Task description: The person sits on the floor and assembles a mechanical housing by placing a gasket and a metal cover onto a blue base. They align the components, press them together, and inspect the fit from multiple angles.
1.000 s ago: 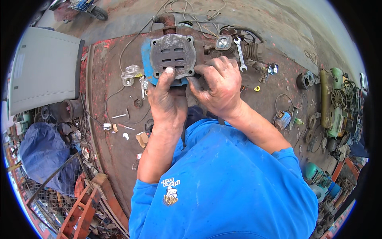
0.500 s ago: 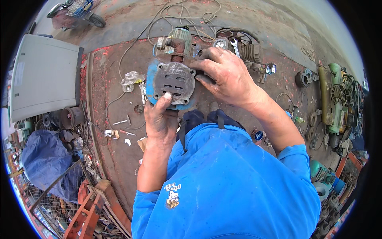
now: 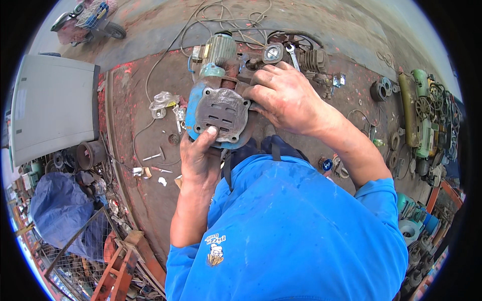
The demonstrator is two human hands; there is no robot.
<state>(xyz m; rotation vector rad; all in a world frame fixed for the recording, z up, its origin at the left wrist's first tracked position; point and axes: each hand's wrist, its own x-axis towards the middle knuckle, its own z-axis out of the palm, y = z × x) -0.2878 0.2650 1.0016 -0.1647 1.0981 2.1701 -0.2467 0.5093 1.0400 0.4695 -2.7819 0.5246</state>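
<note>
My left hand (image 3: 200, 155) grips a grey metal valve plate (image 3: 221, 128) by its near left edge, the thumb pressed flat on its face. The plate is squarish with rounded sides, several slots and corner holes. My right hand (image 3: 287, 98) is curled at the plate's upper right corner, fingertips touching its edge. Whether a small part sits in those fingers is hidden. A blue housing (image 3: 193, 108) shows under and around the plate; I cannot tell if the two touch. Beyond it lies a green ribbed electric motor (image 3: 222, 49) with a rusty pipe piece (image 3: 230, 75).
A compressor with a flywheel (image 3: 315, 57) stands behind my right hand, a wrench (image 3: 293, 56) upright against it. A hammer (image 3: 154, 154) and a clear plastic bag (image 3: 164, 100) lie on the floor at left. A grey cabinet (image 3: 55, 108) stands far left; cables (image 3: 201, 20) loop behind.
The valve plate has come slightly nearer my body, showing more of the motor and housing behind it. Both hands stay at the plate. The whole view has shifted a little.
</note>
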